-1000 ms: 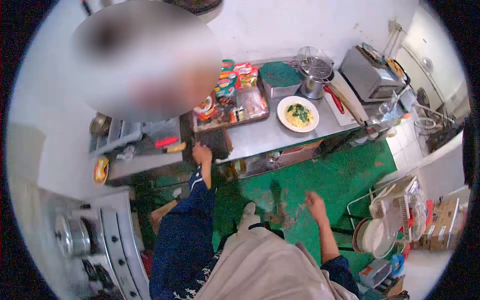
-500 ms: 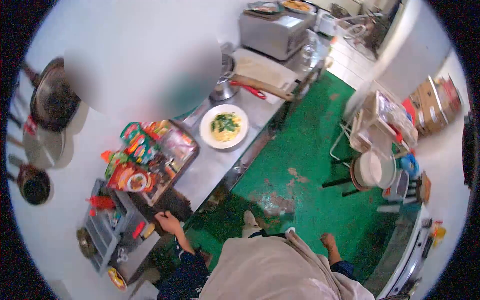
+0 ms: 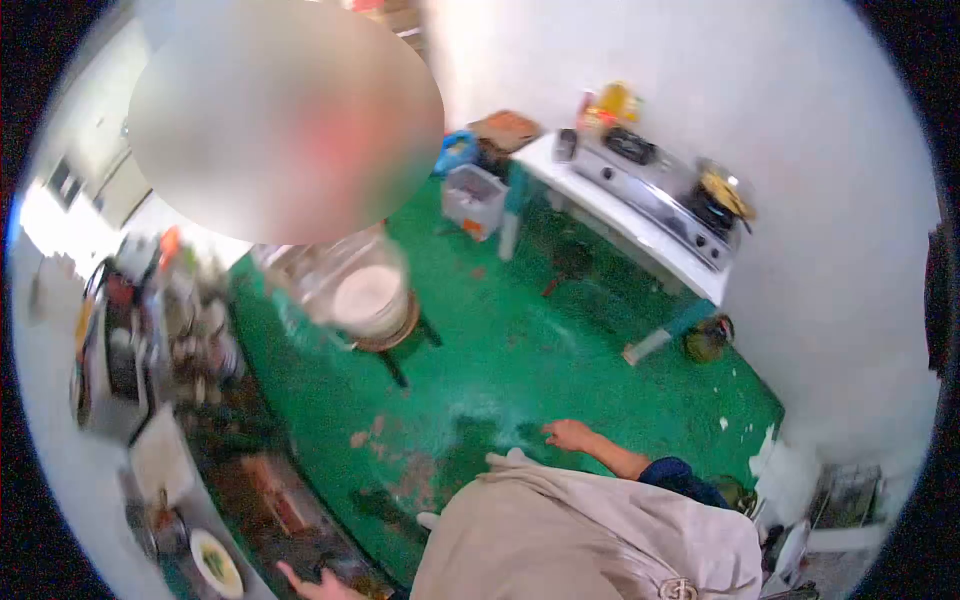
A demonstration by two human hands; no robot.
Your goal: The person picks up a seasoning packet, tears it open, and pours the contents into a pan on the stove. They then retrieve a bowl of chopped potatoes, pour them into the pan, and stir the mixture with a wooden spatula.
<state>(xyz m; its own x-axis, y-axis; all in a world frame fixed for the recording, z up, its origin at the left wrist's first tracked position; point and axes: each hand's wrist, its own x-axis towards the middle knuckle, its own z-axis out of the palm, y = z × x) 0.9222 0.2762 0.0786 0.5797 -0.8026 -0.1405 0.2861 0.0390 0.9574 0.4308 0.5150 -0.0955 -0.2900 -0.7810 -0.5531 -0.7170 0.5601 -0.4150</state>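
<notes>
At the bottom edge, my left hand [image 3: 318,585] shows with its fingers apart and nothing in it. It is beside the front edge of the metal counter, nearest to a white plate [image 3: 216,565] of yellow and green food. My right hand [image 3: 571,436] hangs over the green floor in front of my apron [image 3: 560,530]. Its fingers are loosely bent, and I see nothing held. Motion blurs both hands somewhat.
Against the right wall stands a white table [image 3: 625,222] with a gas stove [image 3: 655,190] and a pan [image 3: 715,200] on it. A round white tub [image 3: 372,300] sits on a stool. A plastic bin [image 3: 474,203] is on the floor. A blurred oval hides the upper left.
My view has swung right, from the counter to the stove table. My left hand has left the counter's tray end. The right hand has come forward over the floor.
</notes>
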